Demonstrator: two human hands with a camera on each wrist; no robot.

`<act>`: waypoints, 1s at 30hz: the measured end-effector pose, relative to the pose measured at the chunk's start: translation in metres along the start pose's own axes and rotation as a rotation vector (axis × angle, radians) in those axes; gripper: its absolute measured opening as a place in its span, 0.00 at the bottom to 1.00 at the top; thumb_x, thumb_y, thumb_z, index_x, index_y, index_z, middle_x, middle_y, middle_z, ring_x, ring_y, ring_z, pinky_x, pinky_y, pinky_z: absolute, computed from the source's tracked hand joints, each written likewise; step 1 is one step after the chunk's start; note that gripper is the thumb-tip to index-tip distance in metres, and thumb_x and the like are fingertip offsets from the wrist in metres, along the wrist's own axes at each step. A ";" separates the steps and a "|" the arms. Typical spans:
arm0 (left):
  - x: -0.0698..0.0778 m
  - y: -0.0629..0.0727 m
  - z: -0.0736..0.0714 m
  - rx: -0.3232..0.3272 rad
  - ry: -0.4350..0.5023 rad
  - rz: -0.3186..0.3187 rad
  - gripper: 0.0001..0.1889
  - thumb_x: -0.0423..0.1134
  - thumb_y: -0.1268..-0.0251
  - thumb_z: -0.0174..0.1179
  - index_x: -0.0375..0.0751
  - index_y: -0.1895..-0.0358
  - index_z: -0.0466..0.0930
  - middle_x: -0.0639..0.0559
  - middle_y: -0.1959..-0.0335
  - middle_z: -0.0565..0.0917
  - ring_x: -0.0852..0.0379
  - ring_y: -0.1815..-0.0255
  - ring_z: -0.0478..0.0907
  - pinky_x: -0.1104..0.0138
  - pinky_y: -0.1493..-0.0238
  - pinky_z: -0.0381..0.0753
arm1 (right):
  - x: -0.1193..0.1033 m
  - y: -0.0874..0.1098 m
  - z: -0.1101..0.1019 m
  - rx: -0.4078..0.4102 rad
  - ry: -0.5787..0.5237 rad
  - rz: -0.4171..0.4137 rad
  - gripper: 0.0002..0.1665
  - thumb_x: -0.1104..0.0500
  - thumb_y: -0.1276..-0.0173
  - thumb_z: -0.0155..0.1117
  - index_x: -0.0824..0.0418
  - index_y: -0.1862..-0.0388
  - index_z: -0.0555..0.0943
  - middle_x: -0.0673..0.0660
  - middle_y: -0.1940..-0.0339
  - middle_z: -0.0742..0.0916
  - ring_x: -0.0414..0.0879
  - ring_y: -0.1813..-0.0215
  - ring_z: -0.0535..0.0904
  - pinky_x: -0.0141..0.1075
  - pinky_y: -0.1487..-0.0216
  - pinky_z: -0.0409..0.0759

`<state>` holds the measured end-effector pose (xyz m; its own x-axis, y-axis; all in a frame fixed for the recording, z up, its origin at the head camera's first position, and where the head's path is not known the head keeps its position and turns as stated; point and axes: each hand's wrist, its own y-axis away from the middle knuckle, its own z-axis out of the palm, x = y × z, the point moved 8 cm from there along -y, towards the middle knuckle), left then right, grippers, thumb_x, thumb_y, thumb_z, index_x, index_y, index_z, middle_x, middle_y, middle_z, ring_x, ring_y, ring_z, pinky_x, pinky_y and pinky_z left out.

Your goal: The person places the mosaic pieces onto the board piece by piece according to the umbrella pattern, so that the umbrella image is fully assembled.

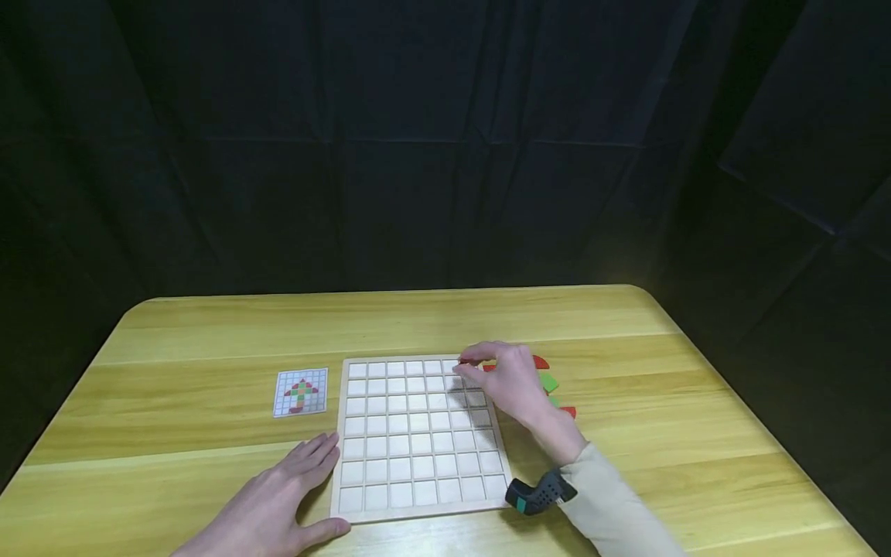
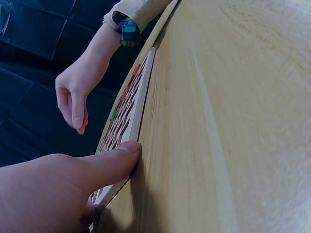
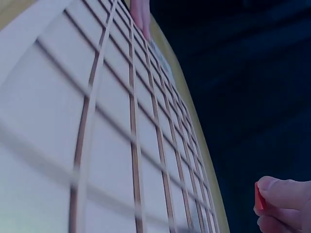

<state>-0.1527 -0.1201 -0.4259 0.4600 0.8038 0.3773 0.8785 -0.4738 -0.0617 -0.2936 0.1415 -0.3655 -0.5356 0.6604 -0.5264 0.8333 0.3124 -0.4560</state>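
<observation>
One red piece (image 3: 259, 199) was pinched in the right hand (image 1: 513, 381) near the far right corner of the board (image 1: 421, 422); the left hand (image 1: 274, 491), thumb spread, touched the near left, probably for steadiness.

right fingers (image 1: 482, 352): pinch red piece (image 1: 463, 361) | left fingers (image 1: 324, 462): touch grid board (image 1: 421, 422)

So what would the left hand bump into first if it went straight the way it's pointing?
Probably the grid board. The left hand is right at the board's left edge, so it might nudge that straight away, though the depth is hard to judge.
</observation>
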 end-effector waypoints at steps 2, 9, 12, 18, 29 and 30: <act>0.000 0.000 0.001 -0.010 0.015 -0.012 0.50 0.74 0.41 0.57 0.31 0.30 0.70 0.39 0.26 0.67 0.37 0.27 0.66 0.45 0.34 0.72 | -0.006 -0.002 0.009 -0.025 -0.007 0.012 0.09 0.57 0.42 0.78 0.59 0.63 0.91 0.52 0.63 0.92 0.47 0.58 0.88 0.44 0.59 0.85; 0.001 0.000 0.000 0.007 -0.003 0.011 0.51 0.74 0.41 0.55 0.31 0.31 0.70 0.38 0.26 0.68 0.36 0.28 0.67 0.45 0.35 0.73 | -0.021 -0.006 0.037 -0.079 -0.008 -0.024 0.08 0.57 0.41 0.77 0.59 0.64 0.91 0.48 0.69 0.91 0.43 0.62 0.88 0.34 0.62 0.83; 0.001 -0.001 0.000 0.003 0.003 0.004 0.50 0.75 0.41 0.55 0.31 0.31 0.70 0.39 0.26 0.67 0.37 0.27 0.66 0.45 0.34 0.73 | -0.027 -0.007 0.047 -0.105 -0.030 -0.049 0.07 0.59 0.40 0.77 0.60 0.64 0.91 0.49 0.68 0.91 0.42 0.63 0.87 0.33 0.61 0.84; 0.001 -0.001 0.000 -0.011 -0.004 0.006 0.50 0.74 0.41 0.56 0.31 0.31 0.71 0.39 0.26 0.68 0.38 0.27 0.66 0.46 0.34 0.73 | -0.033 -0.006 0.062 -0.115 0.026 -0.129 0.03 0.60 0.41 0.77 0.57 0.67 0.90 0.48 0.70 0.91 0.40 0.65 0.87 0.33 0.62 0.83; 0.002 -0.001 0.001 -0.008 -0.031 0.013 0.51 0.75 0.41 0.55 0.31 0.31 0.72 0.40 0.26 0.68 0.40 0.26 0.66 0.47 0.34 0.73 | -0.036 -0.004 0.070 -0.107 0.038 -0.239 0.03 0.64 0.41 0.76 0.59 0.68 0.90 0.51 0.69 0.91 0.42 0.67 0.86 0.30 0.65 0.84; 0.002 -0.001 0.001 -0.011 -0.028 0.008 0.51 0.75 0.41 0.55 0.32 0.31 0.72 0.40 0.26 0.68 0.40 0.26 0.66 0.47 0.34 0.73 | -0.036 -0.004 0.070 -0.111 0.035 -0.237 0.03 0.65 0.41 0.76 0.59 0.68 0.90 0.51 0.69 0.91 0.42 0.67 0.86 0.30 0.65 0.84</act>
<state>-0.1527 -0.1179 -0.4262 0.4706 0.8095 0.3511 0.8733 -0.4841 -0.0545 -0.2872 0.0687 -0.3951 -0.7140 0.5829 -0.3879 0.6962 0.5327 -0.4812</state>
